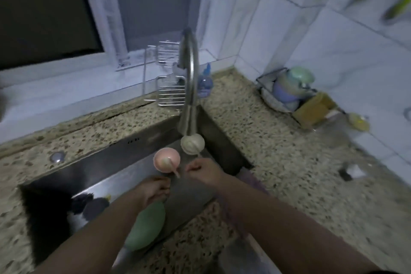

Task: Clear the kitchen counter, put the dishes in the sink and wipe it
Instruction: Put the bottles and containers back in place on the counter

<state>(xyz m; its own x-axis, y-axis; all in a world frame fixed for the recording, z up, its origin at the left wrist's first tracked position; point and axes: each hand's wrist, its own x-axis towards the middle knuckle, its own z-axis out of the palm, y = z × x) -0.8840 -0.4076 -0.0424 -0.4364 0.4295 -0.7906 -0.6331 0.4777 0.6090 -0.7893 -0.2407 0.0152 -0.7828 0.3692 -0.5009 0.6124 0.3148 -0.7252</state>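
Two forearms reach over the sink (124,147): left hand (153,189) grips a green plate (146,227), right hand (203,173) curls empty beside a pink bowl (166,159).

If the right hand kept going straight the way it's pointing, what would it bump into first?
The right hand points up and left over the sink, toward the pink bowl. It would probably touch the spoon sticking out of that bowl first, then the bowl. Depth is hard to judge, so it might pass above.

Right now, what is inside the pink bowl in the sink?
A pale spoon lies in the pink bowl, its handle sticking out over the rim toward the right hand. Whether any food remains is too blurred to tell.
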